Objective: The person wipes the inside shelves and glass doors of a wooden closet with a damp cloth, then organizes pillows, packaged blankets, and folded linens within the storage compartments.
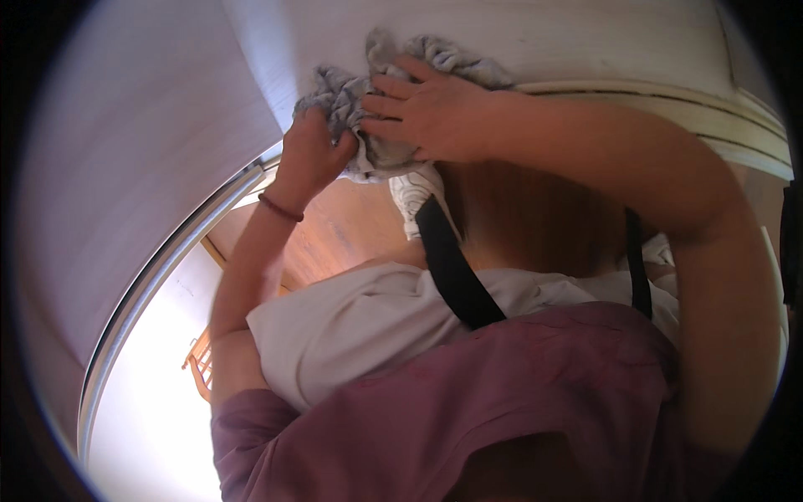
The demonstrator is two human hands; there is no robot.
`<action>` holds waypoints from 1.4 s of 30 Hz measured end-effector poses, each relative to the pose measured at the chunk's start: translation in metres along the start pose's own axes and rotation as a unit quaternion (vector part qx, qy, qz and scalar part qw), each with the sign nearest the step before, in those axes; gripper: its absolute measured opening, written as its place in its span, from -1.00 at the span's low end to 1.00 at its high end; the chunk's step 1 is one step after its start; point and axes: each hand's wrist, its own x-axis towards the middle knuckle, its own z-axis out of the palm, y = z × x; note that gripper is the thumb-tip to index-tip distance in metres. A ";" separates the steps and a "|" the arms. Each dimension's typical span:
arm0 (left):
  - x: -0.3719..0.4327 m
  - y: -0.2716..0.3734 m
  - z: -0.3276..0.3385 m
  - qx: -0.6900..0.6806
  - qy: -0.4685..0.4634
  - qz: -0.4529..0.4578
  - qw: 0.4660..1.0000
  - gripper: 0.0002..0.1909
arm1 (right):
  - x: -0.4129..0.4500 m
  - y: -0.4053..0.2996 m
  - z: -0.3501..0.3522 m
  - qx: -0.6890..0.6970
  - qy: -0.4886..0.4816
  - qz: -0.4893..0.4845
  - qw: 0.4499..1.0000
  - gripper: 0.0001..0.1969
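Observation:
A crumpled grey patterned cloth (342, 91) lies bunched against a pale panel (552, 44). At the cloth's near left edge, my left hand (313, 150) grips a fold between thumb and fingers. My right hand (433, 116) rests flat over the middle of the cloth, fingers spread and pointing left. Folds stick out beyond its fingertips and past the back of the hand. Part of the cloth is hidden beneath my right palm.
A cream moulding (652, 97) runs along the panel's lower edge to the right. On the left curves a metal-edged rail (157, 257). Below are wooden flooring (342, 216), a white shoe (411, 191) and a dangling black strap (455, 263). A slatted wooden piece (201, 354) shows at lower left.

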 end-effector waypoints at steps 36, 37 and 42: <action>0.113 0.283 0.001 0.041 -0.068 0.327 0.942 -0.23 | -0.245 0.048 -0.083 -0.216 0.002 0.151 0.965 -0.56; 0.111 0.305 0.008 0.049 -0.080 0.353 0.931 -0.22 | -0.257 0.041 -0.096 -0.219 -0.002 0.160 0.962 -0.56; 0.083 0.389 0.043 -0.098 -0.077 0.491 0.862 -0.40 | -0.344 -0.005 -0.140 -0.042 -0.267 0.250 0.930 -0.52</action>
